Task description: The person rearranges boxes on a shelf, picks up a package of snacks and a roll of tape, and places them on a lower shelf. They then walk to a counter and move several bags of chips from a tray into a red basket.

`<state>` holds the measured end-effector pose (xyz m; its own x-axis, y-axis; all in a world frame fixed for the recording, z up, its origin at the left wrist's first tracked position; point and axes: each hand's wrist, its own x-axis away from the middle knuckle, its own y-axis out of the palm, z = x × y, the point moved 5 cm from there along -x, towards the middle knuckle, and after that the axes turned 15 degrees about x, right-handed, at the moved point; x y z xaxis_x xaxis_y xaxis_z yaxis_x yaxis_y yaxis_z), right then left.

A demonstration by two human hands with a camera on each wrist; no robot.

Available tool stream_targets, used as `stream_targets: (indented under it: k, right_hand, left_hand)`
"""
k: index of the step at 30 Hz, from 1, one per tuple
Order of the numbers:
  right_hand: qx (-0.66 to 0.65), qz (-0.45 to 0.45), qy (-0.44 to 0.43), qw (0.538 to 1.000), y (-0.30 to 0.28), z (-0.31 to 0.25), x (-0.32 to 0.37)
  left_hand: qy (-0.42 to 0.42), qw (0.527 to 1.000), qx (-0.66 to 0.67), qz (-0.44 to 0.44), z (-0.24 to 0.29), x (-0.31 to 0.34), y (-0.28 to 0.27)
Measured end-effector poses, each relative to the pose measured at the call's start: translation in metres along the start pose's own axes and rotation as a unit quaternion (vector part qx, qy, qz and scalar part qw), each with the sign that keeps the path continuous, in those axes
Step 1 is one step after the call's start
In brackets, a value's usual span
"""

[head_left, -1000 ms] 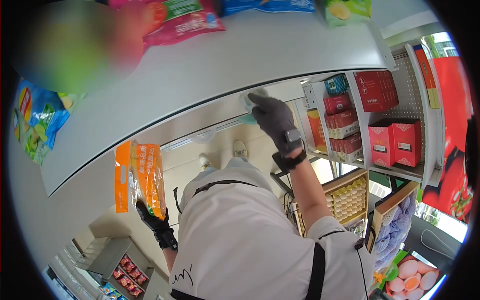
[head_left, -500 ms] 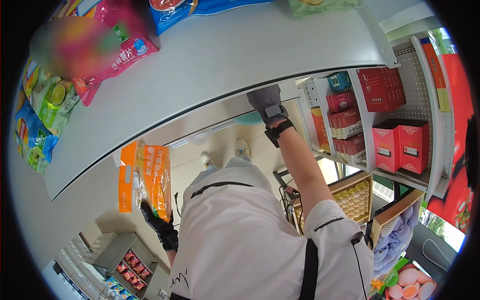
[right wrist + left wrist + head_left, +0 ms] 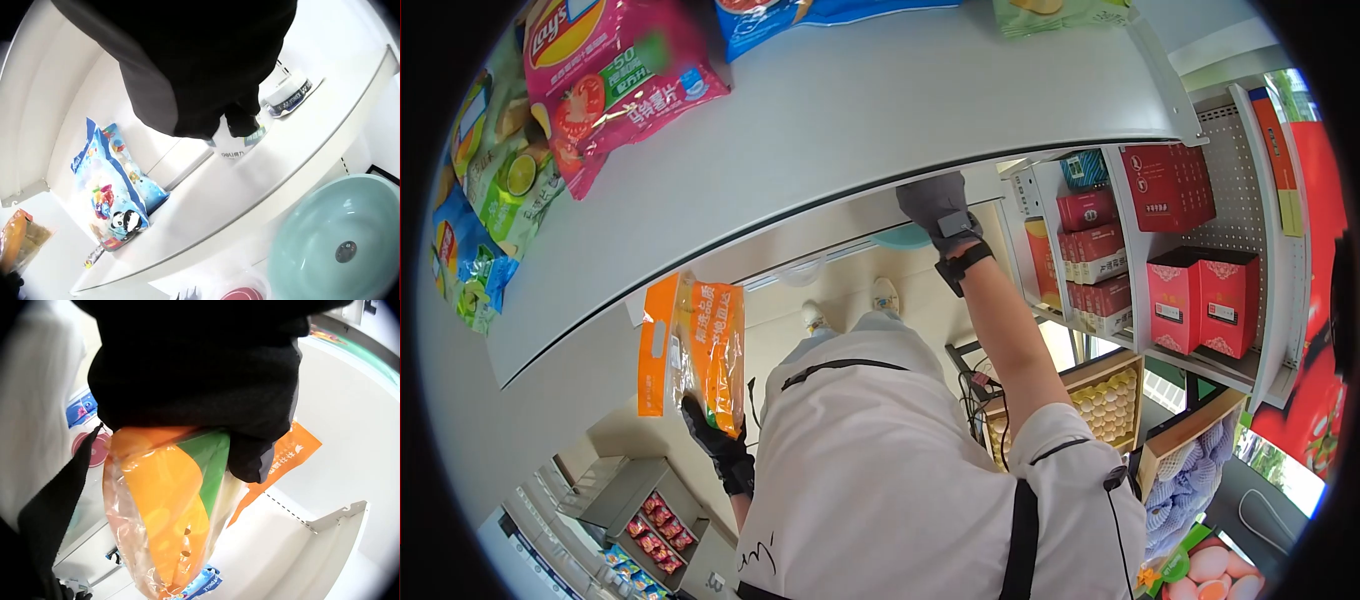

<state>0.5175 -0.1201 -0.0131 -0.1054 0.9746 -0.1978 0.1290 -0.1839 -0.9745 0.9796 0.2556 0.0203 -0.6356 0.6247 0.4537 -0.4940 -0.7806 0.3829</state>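
My gloved left hand (image 3: 718,440) grips the lower end of an orange and clear plastic bag (image 3: 720,345), which hangs in front of the shelf unit. In the left wrist view the dark glove (image 3: 194,381) covers part of this bag (image 3: 165,506). Reaching in under the grey top shelf, my gloved right hand (image 3: 935,207) has its fingers out of sight in the head view. The right wrist view shows that glove (image 3: 200,75) with its fingertips gripping a small white deli-labelled item (image 3: 231,145) at a white shelf. Beside it lies a white roll marked YONEX (image 3: 290,94).
Blue and white snack bags (image 3: 112,187) stand farther along that shelf. Below it sits a teal basin (image 3: 306,231). Chip bags (image 3: 625,90) lie on the grey top shelf (image 3: 880,110). To the right are red boxes (image 3: 1175,290) and an egg crate (image 3: 1115,405).
My right hand has moved forward under the top shelf, and its fingers have gone out of the head view. My left hand keeps hold of the orange bag with little movement.
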Motion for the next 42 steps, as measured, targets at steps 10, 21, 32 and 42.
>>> stream_targets:
  k: [10, 21, 32, 42]
  right_hand:
    - [0.002, 0.106, 0.111, 0.988, -0.016, 0.064, -0.006]
    - [-0.361, -0.233, 0.021, 0.903, -0.026, -0.086, 0.001]
    - [-0.404, -0.282, -0.063, 0.868, -0.007, -0.245, -0.070]
    - [-0.277, -0.130, -0.090, 0.948, -0.012, -0.214, -0.124]
  left_hand:
    - [0.039, 0.999, -0.008, -0.001, 0.001, -0.020, -0.038]
    - [0.041, 0.998, 0.030, -0.032, 0.019, 0.007, 0.023]
    - [0.008, 0.992, 0.115, 0.050, 0.038, -0.046, -0.079]
    - [0.003, 0.988, 0.139, 0.062, 0.005, -0.061, -0.129]
